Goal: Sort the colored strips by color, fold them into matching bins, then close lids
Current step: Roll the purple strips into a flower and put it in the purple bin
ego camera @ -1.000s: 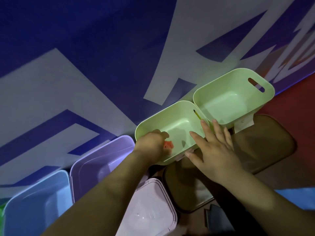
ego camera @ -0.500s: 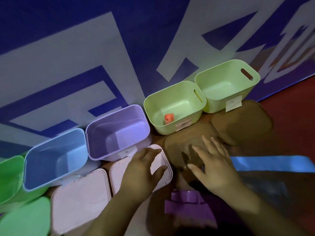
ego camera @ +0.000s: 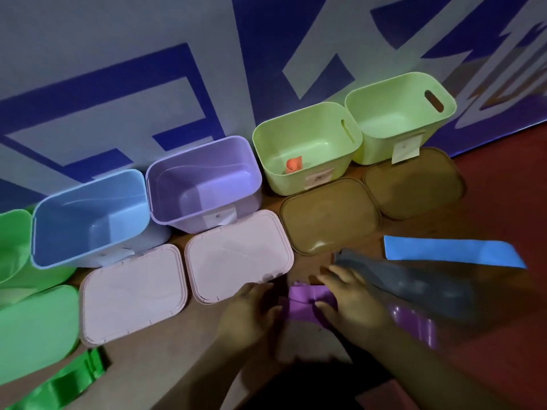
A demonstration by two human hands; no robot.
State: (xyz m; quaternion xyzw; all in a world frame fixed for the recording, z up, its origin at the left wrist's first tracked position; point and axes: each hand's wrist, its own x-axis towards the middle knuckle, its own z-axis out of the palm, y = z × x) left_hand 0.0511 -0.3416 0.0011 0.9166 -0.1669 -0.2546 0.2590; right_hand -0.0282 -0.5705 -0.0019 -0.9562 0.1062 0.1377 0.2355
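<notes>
A purple strip [ego camera: 306, 303] lies on the floor close to me, its shiny far end [ego camera: 414, 324] trailing right. My left hand [ego camera: 251, 312] grips its left end. My right hand [ego camera: 353, 300] pinches the strip from the right, thumb on top. A grey strip [ego camera: 414, 282] lies just right of that hand, with a blue strip [ego camera: 453, 251] beyond it. At the bottom left lies a green strip [ego camera: 59, 386]. A rolled orange strip [ego camera: 293, 165] sits in the nearer light green bin [ego camera: 305, 113]. The purple bin [ego camera: 204, 149] stands open.
Along the wall stand a green bin [ego camera: 11, 220], a blue bin [ego camera: 88, 184] and a second light green bin [ego camera: 399, 81]. In front lie a green lid [ego camera: 32, 329], two pink lids [ego camera: 133, 291] [ego camera: 239, 255] and two brown lids [ego camera: 328, 214] [ego camera: 414, 184].
Both hands left the light green bin, leaving the orange roll inside, and came back toward me onto the purple strip. The view swung left and down.
</notes>
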